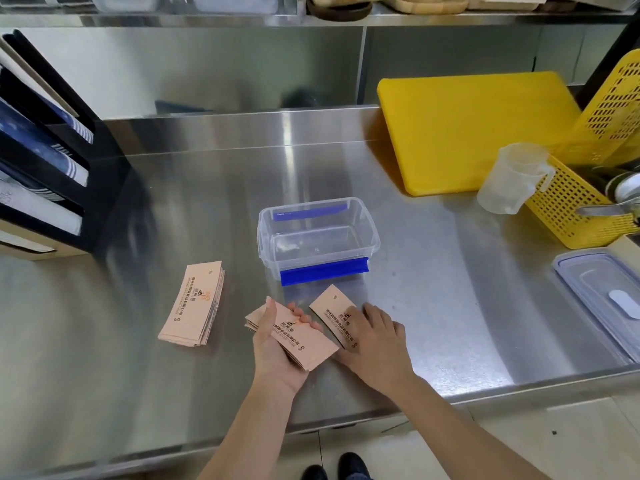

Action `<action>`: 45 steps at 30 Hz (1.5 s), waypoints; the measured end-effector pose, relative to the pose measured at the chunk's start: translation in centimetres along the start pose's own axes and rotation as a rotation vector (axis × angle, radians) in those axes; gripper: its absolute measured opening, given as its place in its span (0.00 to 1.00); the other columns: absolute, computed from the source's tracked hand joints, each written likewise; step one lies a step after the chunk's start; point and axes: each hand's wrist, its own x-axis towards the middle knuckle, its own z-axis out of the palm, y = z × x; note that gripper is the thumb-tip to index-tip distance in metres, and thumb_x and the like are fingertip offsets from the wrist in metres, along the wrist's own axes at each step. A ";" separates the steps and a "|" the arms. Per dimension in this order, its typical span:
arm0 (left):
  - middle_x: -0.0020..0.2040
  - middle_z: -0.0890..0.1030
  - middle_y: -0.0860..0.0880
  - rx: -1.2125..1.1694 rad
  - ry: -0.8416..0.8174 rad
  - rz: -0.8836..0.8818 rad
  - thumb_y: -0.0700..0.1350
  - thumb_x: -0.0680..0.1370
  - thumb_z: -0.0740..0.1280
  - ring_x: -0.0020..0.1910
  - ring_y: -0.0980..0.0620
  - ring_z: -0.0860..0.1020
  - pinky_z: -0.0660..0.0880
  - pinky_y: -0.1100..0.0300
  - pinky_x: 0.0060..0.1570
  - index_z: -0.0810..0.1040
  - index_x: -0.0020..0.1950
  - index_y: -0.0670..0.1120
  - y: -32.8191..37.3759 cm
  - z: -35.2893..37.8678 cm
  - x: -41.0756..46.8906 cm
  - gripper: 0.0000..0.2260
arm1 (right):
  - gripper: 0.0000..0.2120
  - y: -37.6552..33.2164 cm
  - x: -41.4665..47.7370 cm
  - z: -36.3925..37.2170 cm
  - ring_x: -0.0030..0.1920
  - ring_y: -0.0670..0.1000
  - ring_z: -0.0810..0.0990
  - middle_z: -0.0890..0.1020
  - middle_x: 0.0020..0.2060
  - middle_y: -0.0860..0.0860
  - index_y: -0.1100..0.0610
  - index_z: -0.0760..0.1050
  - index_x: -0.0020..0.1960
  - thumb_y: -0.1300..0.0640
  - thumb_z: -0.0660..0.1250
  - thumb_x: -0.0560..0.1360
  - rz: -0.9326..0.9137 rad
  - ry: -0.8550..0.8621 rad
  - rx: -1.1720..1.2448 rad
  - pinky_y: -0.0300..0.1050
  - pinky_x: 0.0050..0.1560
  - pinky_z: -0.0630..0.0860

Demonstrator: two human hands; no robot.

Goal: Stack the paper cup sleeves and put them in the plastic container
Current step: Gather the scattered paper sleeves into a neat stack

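Presently, two risks are noted. The small stack of sleeves (294, 336) carried in the left hand (277, 344) is supported on an upturned palm and steadied only by the thumb along one long edge and the fingertips along the other. The sleeves in it are seen to be fanned at the far end. Should the palm be tilted or the thumb relaxed while another sleeve is added, the upper sleeves could slide off onto the worktop (433, 306). The loose sleeve (334, 315) lies flat on smooth steel, so it is judged likely to skid away from the fingers rather than lift, unless an edge is caught first.

The grip of the left hand is half closed around its stack, holding it clear of the worktop near the front edge. The grip of the right hand (375, 336) is spread open and flat, with the fingers laid on the near end of the loose sleeve. Nothing is enclosed by it, and no pinch has been formed.

A further stack of sleeves (194, 306) lies apart towards the left edge of the worktop, untouched. The plastic container (317, 233) stands open at mid-worktop, just behind both hands, and is seen to hold no sleeves. Its lid (602, 299) rests at the right edge. The task is therefore judged to be at an early stage.
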 end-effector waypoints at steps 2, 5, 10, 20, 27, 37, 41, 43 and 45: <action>0.35 0.77 0.49 0.010 -0.003 0.012 0.56 0.62 0.74 0.33 0.52 0.75 0.75 0.56 0.39 0.76 0.42 0.44 0.0 0.0 0.0 0.18 | 0.29 0.1 -0.1 0.1 0.68 0.55 0.63 0.66 0.68 0.53 0.53 0.62 0.67 0.40 0.61 0.71 -0.015 0.012 -0.018 0.49 0.63 0.61; 0.34 0.81 0.49 0.043 0.018 0.050 0.58 0.62 0.74 0.34 0.52 0.80 0.77 0.53 0.44 0.77 0.44 0.44 0.1 0.0 -0.2 0.21 | 0.19 0.3 0.2 -0.2 0.61 0.55 0.70 0.74 0.62 0.52 0.55 0.67 0.61 0.50 0.61 0.73 -0.029 0.089 0.007 0.47 0.58 0.66; 0.41 0.83 0.46 0.112 0.059 0.068 0.57 0.60 0.72 0.43 0.51 0.81 0.76 0.51 0.50 0.77 0.48 0.43 0.2 -0.2 -0.5 0.24 | 0.15 -0.5 0.4 -1.3 0.56 0.54 0.71 0.77 0.56 0.53 0.55 0.72 0.55 0.52 0.65 0.70 0.053 0.101 0.272 0.46 0.56 0.66; 0.44 0.85 0.46 0.243 -0.085 -0.087 0.62 0.64 0.64 0.43 0.48 0.84 0.80 0.51 0.41 0.77 0.56 0.45 -0.3 -0.2 -1.0 0.28 | 0.18 -4.4 -1.0 -3.1 0.61 0.48 0.68 0.72 0.58 0.49 0.51 0.72 0.59 0.51 0.69 0.69 -0.069 -0.079 0.666 0.45 0.64 0.66; 0.48 0.82 0.48 0.204 -0.102 -0.047 0.52 0.67 0.67 0.44 0.49 0.83 0.79 0.51 0.46 0.80 0.53 0.43 0.0 -0.7 -0.6 0.19 | 0.20 -4.7 -1.1 -3.0 0.62 0.47 0.67 0.74 0.59 0.48 0.52 0.73 0.61 0.50 0.69 0.70 -0.136 -0.090 0.621 0.48 0.68 0.62; 0.53 0.83 0.45 0.158 -0.130 0.028 0.38 0.70 0.65 0.51 0.50 0.82 0.80 0.55 0.41 0.77 0.57 0.43 0.3 -0.3 -0.7 0.16 | 0.14 -4.6 -0.8 -2.9 0.57 0.41 0.71 0.75 0.54 0.45 0.48 0.74 0.57 0.55 0.67 0.72 -0.111 -0.101 0.816 0.32 0.58 0.67; 0.43 0.85 0.44 0.185 -0.141 0.059 0.42 0.70 0.66 0.43 0.46 0.84 0.80 0.51 0.37 0.79 0.57 0.48 0.6 0.1 -0.9 0.16 | 0.15 -4.4 -0.4 -2.8 0.51 0.36 0.74 0.75 0.51 0.40 0.43 0.69 0.54 0.54 0.68 0.70 0.013 -0.109 0.929 0.29 0.46 0.72; 0.42 0.85 0.44 0.190 -0.142 0.084 0.43 0.70 0.66 0.42 0.46 0.84 0.80 0.50 0.37 0.79 0.58 0.49 0.8 0.1 -0.8 0.16 | 0.14 -4.2 -0.2 -2.6 0.51 0.40 0.76 0.77 0.50 0.42 0.45 0.70 0.54 0.53 0.69 0.70 0.061 -0.119 0.959 0.34 0.46 0.74; 0.43 0.85 0.44 0.189 -0.151 0.103 0.44 0.71 0.66 0.42 0.46 0.84 0.80 0.50 0.38 0.79 0.58 0.49 0.9 0.1 -0.8 0.16 | 0.14 -4.1 -0.1 -2.5 0.49 0.41 0.78 0.79 0.48 0.41 0.47 0.71 0.54 0.54 0.69 0.70 0.099 -0.142 1.004 0.36 0.46 0.76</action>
